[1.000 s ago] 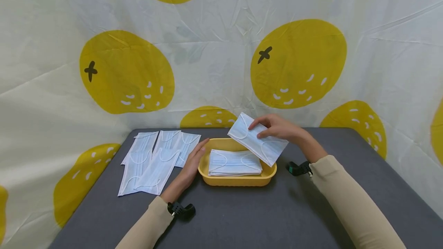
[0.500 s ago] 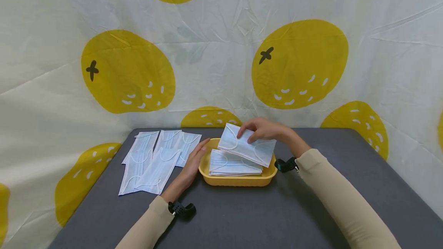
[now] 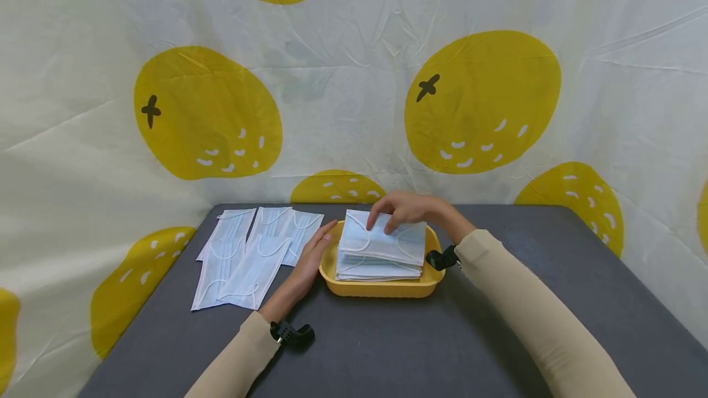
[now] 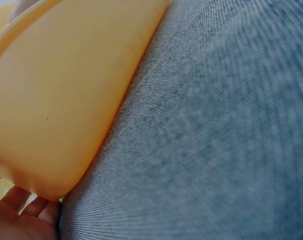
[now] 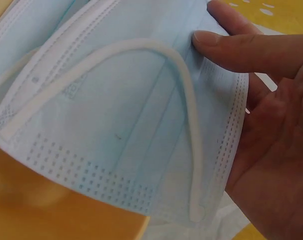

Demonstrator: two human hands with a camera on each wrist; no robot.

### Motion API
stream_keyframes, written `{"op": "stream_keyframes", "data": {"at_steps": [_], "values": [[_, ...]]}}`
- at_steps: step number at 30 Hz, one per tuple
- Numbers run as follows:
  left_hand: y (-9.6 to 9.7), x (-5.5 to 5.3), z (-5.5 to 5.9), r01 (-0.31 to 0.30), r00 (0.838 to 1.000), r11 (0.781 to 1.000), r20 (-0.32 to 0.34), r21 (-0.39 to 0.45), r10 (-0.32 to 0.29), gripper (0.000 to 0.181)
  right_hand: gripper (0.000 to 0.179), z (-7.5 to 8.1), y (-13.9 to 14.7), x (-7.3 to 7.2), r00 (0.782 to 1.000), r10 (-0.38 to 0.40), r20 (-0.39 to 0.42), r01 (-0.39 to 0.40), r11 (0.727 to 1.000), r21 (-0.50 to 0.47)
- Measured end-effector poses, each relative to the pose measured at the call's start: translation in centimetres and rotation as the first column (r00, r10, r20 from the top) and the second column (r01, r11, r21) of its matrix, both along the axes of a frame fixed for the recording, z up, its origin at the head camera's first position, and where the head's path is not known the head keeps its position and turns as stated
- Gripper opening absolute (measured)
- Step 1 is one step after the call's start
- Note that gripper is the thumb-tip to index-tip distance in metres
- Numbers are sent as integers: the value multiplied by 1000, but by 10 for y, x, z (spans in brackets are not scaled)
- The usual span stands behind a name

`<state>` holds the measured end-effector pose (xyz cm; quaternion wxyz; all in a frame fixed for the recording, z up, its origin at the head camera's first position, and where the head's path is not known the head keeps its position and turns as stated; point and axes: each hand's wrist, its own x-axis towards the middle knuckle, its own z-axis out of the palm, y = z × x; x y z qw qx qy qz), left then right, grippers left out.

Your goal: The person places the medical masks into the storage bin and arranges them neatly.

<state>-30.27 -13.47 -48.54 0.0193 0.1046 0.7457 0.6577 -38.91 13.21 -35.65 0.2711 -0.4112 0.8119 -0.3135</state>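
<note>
My right hand (image 3: pixel 402 209) pinches a light blue face mask (image 3: pixel 381 239) by its far edge, over the yellow tray. In the right wrist view, the thumb (image 5: pixel 226 47) presses on the face of the held mask (image 5: pixel 126 110), with the other fingers behind it. Under it, a stack of face masks (image 3: pixel 376 273) lies in the yellow tray (image 3: pixel 381 290). My left hand (image 3: pixel 310 263) rests along the tray's left end with its fingers extended. The left wrist view has those fingers (image 4: pixel 36 210) against the outer wall of the tray (image 4: pixel 61 100).
Several loose face masks (image 3: pixel 243 269) lie overlapping on the left of the dark grey table (image 3: pixel 376 349). A white curtain (image 3: pixel 343 109) with yellow fruit prints hangs directly behind the table. Each wrist wears a black camera band.
My right hand has moved left and down with the face mask, from beyond the tray's right side to over the stack. The mask has turned level. My left hand stays at the tray.
</note>
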Motion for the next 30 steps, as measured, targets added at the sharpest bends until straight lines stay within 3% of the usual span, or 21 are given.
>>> {"op": "stream_keyframes", "data": {"at_steps": [4,11,30], "values": [[0,0,0,-3,1000,1000,-7,3,3,48,35,-3,-7,-2,997,45,60,-47,999,26],[0,1,1,-9,1000,1000,12,-6,9,49,38,-12,-18,-5,980,53,191,-68,995,68],[1,-1,0,-14,1000,1000,16,-1,14,48,45,-29,-29,-16,962,-21,272,-37,977,208]]}}
